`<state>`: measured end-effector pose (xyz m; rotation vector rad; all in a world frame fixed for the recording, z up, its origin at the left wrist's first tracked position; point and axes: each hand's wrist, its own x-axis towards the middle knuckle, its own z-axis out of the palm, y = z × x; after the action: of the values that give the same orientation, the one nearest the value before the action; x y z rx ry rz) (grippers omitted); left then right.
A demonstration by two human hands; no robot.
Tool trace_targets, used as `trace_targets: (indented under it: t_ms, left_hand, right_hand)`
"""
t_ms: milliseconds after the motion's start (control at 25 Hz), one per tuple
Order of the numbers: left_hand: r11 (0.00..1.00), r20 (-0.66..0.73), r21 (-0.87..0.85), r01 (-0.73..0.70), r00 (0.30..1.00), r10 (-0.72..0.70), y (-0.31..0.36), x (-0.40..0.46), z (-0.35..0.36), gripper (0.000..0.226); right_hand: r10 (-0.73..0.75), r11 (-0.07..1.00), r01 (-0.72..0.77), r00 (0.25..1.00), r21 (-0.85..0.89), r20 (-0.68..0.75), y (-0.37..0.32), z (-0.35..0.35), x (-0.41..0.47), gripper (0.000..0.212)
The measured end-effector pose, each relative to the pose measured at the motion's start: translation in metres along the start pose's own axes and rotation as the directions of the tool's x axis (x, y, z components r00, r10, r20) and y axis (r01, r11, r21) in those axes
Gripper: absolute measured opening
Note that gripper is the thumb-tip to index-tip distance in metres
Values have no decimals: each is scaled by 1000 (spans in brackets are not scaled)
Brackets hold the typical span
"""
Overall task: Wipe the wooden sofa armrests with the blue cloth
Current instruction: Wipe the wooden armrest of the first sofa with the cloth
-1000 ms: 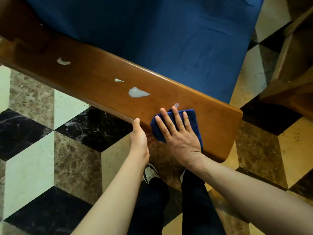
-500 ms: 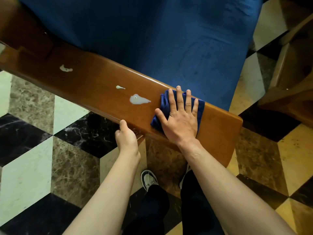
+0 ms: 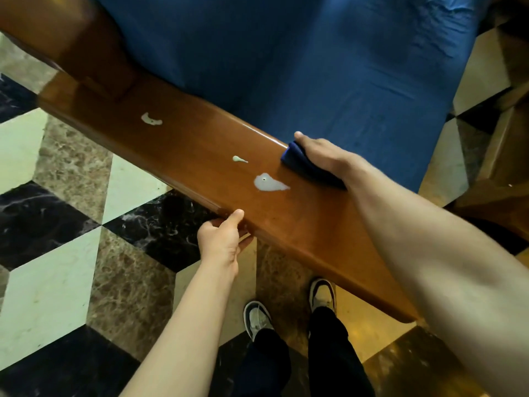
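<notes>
A glossy brown wooden armrest (image 3: pixel 200 156) runs diagonally from upper left to lower right. Three pale spills lie on it: a large one (image 3: pixel 269 183), a small drop (image 3: pixel 239 159) and a curved one (image 3: pixel 151 119) farther left. My right hand (image 3: pixel 320 153) presses the folded blue cloth (image 3: pixel 303 166) on the armrest's far edge, beside the seat, just right of the large spill. My left hand (image 3: pixel 221 239) grips the armrest's near edge from below, thumb on top.
The blue sofa seat cushion (image 3: pixel 286 67) lies beyond the armrest. The floor (image 3: pixel 57 219) is patterned marble tile in black, cream and brown. My two shoes (image 3: pixel 286 308) stand under the armrest's near end. Another wooden furniture piece (image 3: pixel 503 173) stands at the right edge.
My right hand has slid the cloth from the armrest's near side across to its far edge. The camera has come closer. My left hand keeps its hold on the near edge.
</notes>
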<state>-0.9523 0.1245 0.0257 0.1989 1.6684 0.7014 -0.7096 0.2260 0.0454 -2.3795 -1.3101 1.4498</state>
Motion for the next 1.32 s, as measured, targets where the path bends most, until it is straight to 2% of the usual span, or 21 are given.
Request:
trace_targets:
  t_ms: [40,120,240,360,520,600,680,760,920,1000,1080,1200,1240,1320]
  left_hand:
    - [999,20,24,25,999,-26,6,5,-5,32]
    - [995,24,74,67,997,-69,18,12,-11,35]
    - [996,25,-16,86,996,-86,40,17,-14,37]
    - [992,-14,-98,81,997,-82,69,26,-14,38]
    - [999,-74,0,35,997,-35,81,32,-12,22]
    - [997,-64,48,52,997,-49,83,35,-16,33]
    - [994,-51,82,79,996,-75,87,39,-23,36]
    - [993,-25,78,87,996,-86,92,44,-28,32]
    - [990,14,86,108,994,-110,94,50,-31,46]
    - [988,33,85,126,991,-129,94,54,-32,51]
    - [988,37,85,132,990,-135,92,56,-35,56]
    - [983,60,100,153,985,-159,90,58,-38,54]
    - [981,69,100,166,982,-174,91,58,-39,52]
    - [975,99,107,195,974,-206,93,55,-40,47]
  right_hand:
    - [-24,1000,24,999,12,20,-10,2,2,58]
    - [-138,984,129,988,-122,-63,-22,18,3,57]
    - [-400,873,300,892,-385,-212,-24,59,-14,64]
    - [-518,774,371,837,-513,-177,-25,100,-41,68]
    - [-614,642,391,777,-660,-138,3,134,-77,68]
    - [-643,588,424,762,-689,-80,26,128,-87,70]
    - [-636,578,427,769,-696,-56,44,115,-94,69]
    - [-584,627,374,807,-683,-94,51,105,-96,67]
    - [-355,812,153,895,-564,-268,17,93,-71,67]
    - [-324,852,154,906,-500,-273,-19,86,-43,69]
    - [-370,849,240,906,-470,-205,-62,85,-13,71]
    - [-456,797,350,883,-492,-111,-112,97,10,71]
    - [-514,745,401,855,-532,-75,-117,104,8,70]
    - [-662,566,529,749,-633,34,-100,116,-11,69]
